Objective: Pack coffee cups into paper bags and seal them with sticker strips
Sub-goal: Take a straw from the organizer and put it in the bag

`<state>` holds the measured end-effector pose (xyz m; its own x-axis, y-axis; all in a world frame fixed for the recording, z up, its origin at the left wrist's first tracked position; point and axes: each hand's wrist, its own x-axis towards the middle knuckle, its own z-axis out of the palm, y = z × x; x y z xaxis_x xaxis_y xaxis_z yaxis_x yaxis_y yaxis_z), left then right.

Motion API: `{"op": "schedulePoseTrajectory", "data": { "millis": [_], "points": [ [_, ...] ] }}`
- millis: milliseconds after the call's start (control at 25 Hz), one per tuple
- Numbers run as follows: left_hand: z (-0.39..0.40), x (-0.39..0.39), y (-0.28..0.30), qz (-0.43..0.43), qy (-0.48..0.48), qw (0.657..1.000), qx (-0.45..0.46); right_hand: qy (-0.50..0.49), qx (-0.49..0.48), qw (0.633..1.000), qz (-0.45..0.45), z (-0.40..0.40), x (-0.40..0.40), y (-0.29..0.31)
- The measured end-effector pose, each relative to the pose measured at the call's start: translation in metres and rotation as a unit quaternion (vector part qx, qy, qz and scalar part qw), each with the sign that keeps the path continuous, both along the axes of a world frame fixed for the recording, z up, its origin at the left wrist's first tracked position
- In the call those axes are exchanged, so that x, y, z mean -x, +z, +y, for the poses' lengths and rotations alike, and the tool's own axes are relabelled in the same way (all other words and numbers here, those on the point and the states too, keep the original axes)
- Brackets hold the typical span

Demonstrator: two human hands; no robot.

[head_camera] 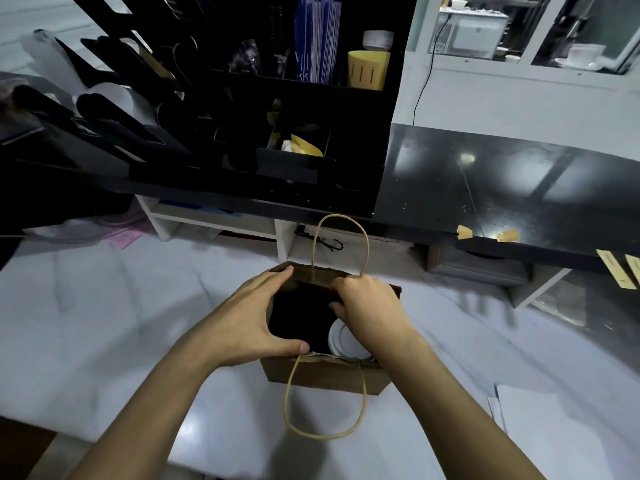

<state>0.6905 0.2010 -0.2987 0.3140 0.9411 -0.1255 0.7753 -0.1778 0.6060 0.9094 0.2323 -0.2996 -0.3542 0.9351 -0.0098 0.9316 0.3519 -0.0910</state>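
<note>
brown paper bag (325, 375) sits on the white table (104, 323), white-lidded cup (346, 341) inside. left hand (249, 320) spans the mouth, loose grip; right hand (367, 303) pinches the far rim. i'd bring both rims together evenly, handles clear, before any sticker.

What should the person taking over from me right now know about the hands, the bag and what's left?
Left hand: spread across the paper bag's open mouth, thumb on the near rim, fingers at the far rim.
Right hand: gripping the far rim by the handle.
The bag stands on the white counter; one white-lidded cup sits inside at the right.
Done: cup loaded.
Left: close the mouth and seal it. Yellow sticker strips hang off the black counter's edge, at right.
</note>
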Motion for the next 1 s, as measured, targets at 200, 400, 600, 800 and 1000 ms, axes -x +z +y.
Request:
{"op": "schedulePoseTrajectory", "data": {
  "millis": [200, 400, 600, 800, 1000],
  "points": [
    [0.001, -0.001, -0.002, -0.006, 0.001, 1.0, -0.006, 0.005, -0.009, 1.0, 0.026, -0.006, -0.002, 0.002],
    [0.003, -0.004, -0.003, -0.006, 0.0, 1.0, -0.016, 0.006, -0.067, 0.993, 0.094, -0.019, -0.022, 0.005],
    [0.006, -0.018, -0.007, -0.005, -0.007, 1.0, -0.027, -0.034, -0.117, 0.985, 0.118, -0.035, -0.049, 0.003],
    [0.008, -0.042, -0.009, -0.014, -0.036, 0.999, -0.032, -0.108, -0.167, 0.964, 0.178, -0.054, -0.075, -0.001],
    [0.011, -0.067, -0.009, -0.02, -0.055, 0.998, -0.026, -0.168, -0.21, 0.937, 0.223, -0.07, -0.1, -0.001]
  ]
}}
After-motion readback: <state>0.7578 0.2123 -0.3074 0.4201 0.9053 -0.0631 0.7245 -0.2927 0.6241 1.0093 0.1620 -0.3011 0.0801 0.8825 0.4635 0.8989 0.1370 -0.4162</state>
